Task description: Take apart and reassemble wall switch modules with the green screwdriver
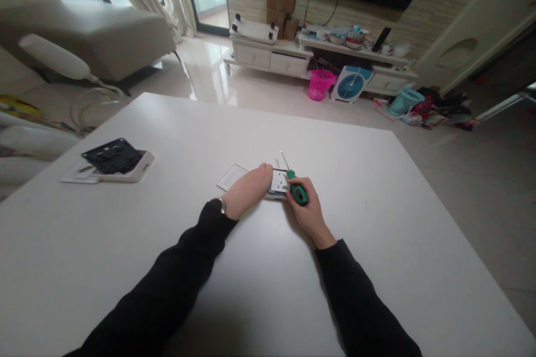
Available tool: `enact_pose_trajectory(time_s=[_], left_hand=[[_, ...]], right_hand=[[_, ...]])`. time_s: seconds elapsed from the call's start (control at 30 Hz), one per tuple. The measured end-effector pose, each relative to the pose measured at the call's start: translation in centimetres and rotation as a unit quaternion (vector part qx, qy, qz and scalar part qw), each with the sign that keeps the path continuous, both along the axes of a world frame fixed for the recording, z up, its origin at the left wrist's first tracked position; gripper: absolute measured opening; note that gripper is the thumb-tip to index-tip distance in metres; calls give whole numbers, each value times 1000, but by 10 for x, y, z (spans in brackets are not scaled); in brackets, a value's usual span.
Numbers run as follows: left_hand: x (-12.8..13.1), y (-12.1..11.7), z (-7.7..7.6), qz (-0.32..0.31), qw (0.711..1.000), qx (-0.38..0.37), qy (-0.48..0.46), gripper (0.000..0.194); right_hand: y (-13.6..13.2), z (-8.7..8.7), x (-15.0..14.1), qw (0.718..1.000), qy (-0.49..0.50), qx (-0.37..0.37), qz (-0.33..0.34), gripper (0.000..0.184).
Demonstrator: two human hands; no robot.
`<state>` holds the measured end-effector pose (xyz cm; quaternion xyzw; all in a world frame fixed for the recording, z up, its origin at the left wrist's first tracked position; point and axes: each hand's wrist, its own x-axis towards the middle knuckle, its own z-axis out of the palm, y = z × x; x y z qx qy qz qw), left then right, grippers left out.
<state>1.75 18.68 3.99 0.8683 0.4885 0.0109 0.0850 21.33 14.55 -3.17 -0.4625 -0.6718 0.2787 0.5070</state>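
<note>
A white wall socket lies on the white table near its middle. My left hand is curled over the socket's left side and grips it. My right hand is closed round the green handle of a screwdriver, whose thin metal shaft points up and away over the socket. A flat white cover plate lies on the table just left of the socket, partly behind my left hand.
At the table's left, a black socket part rests on a white tray or box. Beyond the table are a sofa, a low TV cabinet, a pink basket and a fan.
</note>
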Motion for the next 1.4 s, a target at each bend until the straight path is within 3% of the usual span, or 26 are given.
enact_pose_trajectory(time_s=[0.17, 0.4, 0.9, 1.27, 1.4], left_hand=[[1, 0, 4, 6, 1000, -2, -1, 28], [-3, 8, -7, 1, 1000, 7, -14, 26], [-11, 14, -17, -2, 997, -21, -81, 19], [-9, 12, 0, 60, 991, -67, -103, 19], [-11, 15, 3, 42, 990, -76, -113, 13]], right_hand=[[0, -1, 1, 1000, -8, 3, 0, 17], [0, -2, 1, 1000, -12, -2, 4, 16], [-3, 1, 1, 1000, -19, 3, -10, 30], [-4, 2, 0, 999, -29, 4, -13, 30], [-4, 0, 1, 1000, -26, -2, -11, 29]])
